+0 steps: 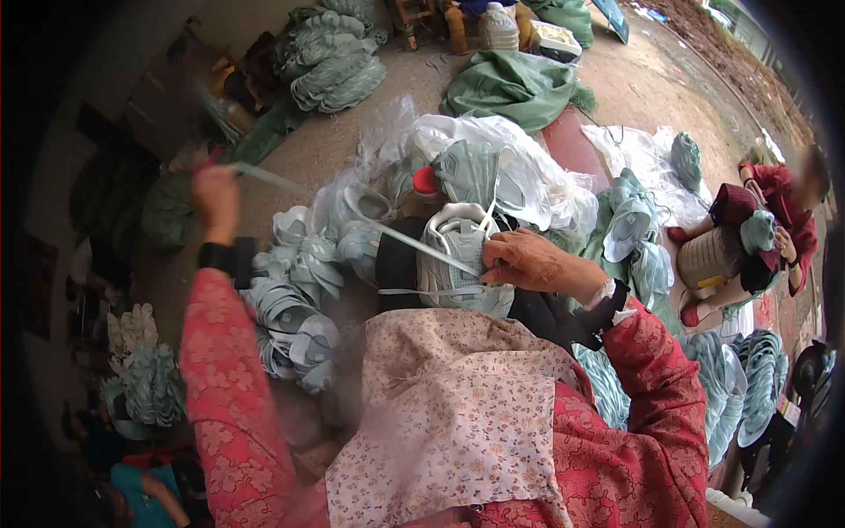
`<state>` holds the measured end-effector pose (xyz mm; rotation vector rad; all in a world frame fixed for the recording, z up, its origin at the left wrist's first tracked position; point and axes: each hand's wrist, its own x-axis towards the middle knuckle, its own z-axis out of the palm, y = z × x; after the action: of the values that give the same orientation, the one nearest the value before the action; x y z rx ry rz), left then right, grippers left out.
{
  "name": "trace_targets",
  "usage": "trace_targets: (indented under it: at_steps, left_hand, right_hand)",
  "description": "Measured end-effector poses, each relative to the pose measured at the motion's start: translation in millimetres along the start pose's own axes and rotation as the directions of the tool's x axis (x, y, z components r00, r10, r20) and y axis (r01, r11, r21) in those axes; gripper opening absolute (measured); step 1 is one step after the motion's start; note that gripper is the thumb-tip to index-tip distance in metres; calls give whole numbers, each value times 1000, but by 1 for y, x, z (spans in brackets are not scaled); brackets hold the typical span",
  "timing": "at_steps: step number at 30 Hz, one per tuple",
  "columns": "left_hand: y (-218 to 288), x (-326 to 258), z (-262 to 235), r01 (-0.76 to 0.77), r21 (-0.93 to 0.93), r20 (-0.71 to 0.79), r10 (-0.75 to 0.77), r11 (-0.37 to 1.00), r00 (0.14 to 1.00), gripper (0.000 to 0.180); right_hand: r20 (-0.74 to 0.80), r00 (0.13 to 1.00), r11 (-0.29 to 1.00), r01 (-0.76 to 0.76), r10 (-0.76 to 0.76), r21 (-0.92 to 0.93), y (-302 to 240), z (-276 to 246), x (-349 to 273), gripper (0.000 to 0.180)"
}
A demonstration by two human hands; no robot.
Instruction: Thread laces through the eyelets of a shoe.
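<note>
A pale grey-green shoe upper (440, 275) with a white collar lies across my dark-clad lap. A flat pale shoelace (407, 238) runs taut from its eyelets up to the far left. My left hand (216, 201), raised and smeared by motion, is closed on that lace; a small red thing at its fingers is too blurred to name. My right hand (535, 262) pinches the right side of the upper, thumb and fingers together beside the eyelets. Another length of lace hangs out to the left of the shoe. Just beyond it stands a red round cap (425, 180).
Piles of shoe uppers (295, 295) lie to my left, with more (629, 220) at my right. White plastic sheeting (528, 167) and a green sack (510, 88) are ahead. At the right, a seated person (783, 220) handles uppers by a bucket (709, 257).
</note>
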<state>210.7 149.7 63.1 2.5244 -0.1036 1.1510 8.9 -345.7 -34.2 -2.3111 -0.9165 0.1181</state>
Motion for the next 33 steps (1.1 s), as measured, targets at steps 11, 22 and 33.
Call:
trace_targets:
  at_steps: [11,22,33]
  left_hand:
    - [50,-132,17,253,-421,503,-8,871,864,31]
    - [233,-172,16,-396,-756,345,831,521,436,23]
    - [244,-175,27,-548,-665,305,855,507,420,22]
  right_hand:
    - [-105,958,858,-187,267,478,-20,9,-30,17]
    - [143,835,533,-460,531,710,-32,40,-31,17]
    - [-463,824,886,-96,327,454,-21,24,-12,13]
